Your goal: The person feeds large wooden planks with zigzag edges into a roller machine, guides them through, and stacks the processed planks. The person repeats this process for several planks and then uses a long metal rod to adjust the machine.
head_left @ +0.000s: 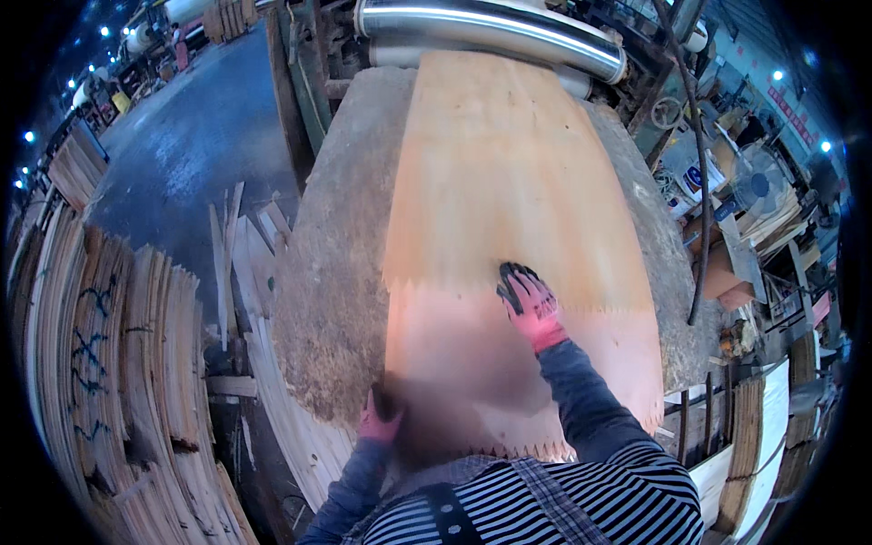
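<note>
Veneer sheet: a thin, pale wood veneer sheet [509,173] lies flat along the table [331,300], its far end under the shiny metal roller [490,32] of the machine, its near end cut in a zigzag edge.
Second sheet: a pinker veneer piece [472,363] lies nearer the person, its far edge tucked at the zigzag joint of the first, its own near edge also toothed and reaching the table's front.
Progress: judged from how they lie, the two sheets are already brought end to end and the joint looks closed across most of its width; what seems left is pressing or aligning the seam and moving the joined length on. Whether it is glued cannot be told.
Right hand: the right hand [529,304], in a pink glove with dark fingertips, rests flat on the seam, fingers [510,277] spread apart and pressing down on the veneer, gripping nothing.
Left hand: the left hand [380,413], also gloved, sits at the left near corner of the pinker sheet; it is blurred, and its fingers appear curled on the sheet's edge, though that is not certain.
Around: stacks of veneer [118,363] stand to the left on the floor, loose strips [227,263] beside the table, and a fan [758,186] and clutter to the right.
</note>
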A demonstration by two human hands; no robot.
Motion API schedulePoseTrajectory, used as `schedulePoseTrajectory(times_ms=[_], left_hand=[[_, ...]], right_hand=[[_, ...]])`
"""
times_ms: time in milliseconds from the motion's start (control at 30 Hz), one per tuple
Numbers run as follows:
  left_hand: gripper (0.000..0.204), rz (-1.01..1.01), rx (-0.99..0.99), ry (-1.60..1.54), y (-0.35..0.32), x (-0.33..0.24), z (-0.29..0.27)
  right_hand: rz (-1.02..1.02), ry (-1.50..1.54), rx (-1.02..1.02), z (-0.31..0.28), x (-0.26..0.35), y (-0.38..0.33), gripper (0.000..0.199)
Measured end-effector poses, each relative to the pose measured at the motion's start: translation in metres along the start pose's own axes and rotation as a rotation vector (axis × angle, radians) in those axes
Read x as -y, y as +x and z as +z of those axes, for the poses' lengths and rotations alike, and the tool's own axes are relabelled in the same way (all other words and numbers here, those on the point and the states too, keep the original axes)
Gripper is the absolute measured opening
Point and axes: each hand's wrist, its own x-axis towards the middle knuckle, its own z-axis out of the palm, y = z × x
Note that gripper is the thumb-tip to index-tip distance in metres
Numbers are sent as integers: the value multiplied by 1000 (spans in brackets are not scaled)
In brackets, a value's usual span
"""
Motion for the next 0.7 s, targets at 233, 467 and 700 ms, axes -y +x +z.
schedulePoseTrajectory(times_ms=[233, 467, 700], left_hand=[[48, 72, 48, -259, 39, 90, 25], [37, -97, 303, -550, 6, -43, -21], [29, 222, 624, -758, -40, -160, -46]], right_hand=[[324, -255, 178, 57, -26, 41, 51], [170, 34, 494, -26, 49, -90, 71], [108, 278, 288, -83, 85, -247, 83]])
